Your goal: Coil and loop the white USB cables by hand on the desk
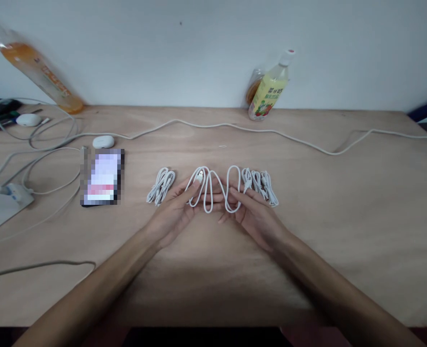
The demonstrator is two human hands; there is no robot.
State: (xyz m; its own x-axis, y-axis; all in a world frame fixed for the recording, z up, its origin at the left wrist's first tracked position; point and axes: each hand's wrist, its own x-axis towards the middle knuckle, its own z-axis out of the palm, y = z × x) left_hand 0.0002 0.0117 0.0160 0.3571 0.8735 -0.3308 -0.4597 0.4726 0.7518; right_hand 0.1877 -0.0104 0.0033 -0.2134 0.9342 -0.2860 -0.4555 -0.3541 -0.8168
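Note:
A white cable (208, 193) with a USB plug lies in loose loops across the fingers of both hands, above the middle of the table. My left hand (175, 212) pinches the loops by the plug, thumb on top. My right hand (254, 212) grips a loop at the other end of the same cable between thumb and fingers. On the table just left of my left hand are coiled white cables (161, 185). More coiled cables (259, 184) lie beyond my right hand, which partly covers them.
A phone (103, 177), an earbud case (103, 141) and tangled wires are on the left. A long white cord (235, 126) crosses the wooden table (343, 217). An orange bottle (43, 77) and a yellow-labelled bottle (271, 89) stand by the wall.

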